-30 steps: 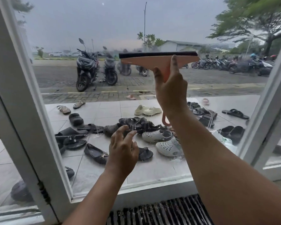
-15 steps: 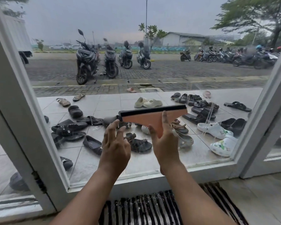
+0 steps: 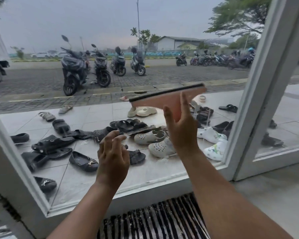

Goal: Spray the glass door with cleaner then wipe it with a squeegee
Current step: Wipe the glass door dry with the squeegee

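Note:
The glass door (image 3: 110, 40) fills the view inside a white frame (image 3: 266, 83). My right hand (image 3: 181, 128) grips the handle of a peach squeegee (image 3: 164, 100) with a black rubber blade. The blade tilts up to the right against the right half of the glass, at mid height. My left hand (image 3: 112, 157) is raised lower and to the left, fingers loosely spread, holding nothing, close to the glass. Foamy streaks show on the lower pane. No spray bottle is in view.
A black-and-white striped doormat (image 3: 154, 221) lies on the floor below the door. A second glass panel (image 3: 286, 118) stands at the right. Beyond the glass are several shoes and sandals (image 3: 86, 138) on tiles and parked motorbikes (image 3: 76, 69).
The squeegee was pulled down the glass from high up to low, and now sits higher again, shifted right and tilted. My left hand stayed low near the pane.

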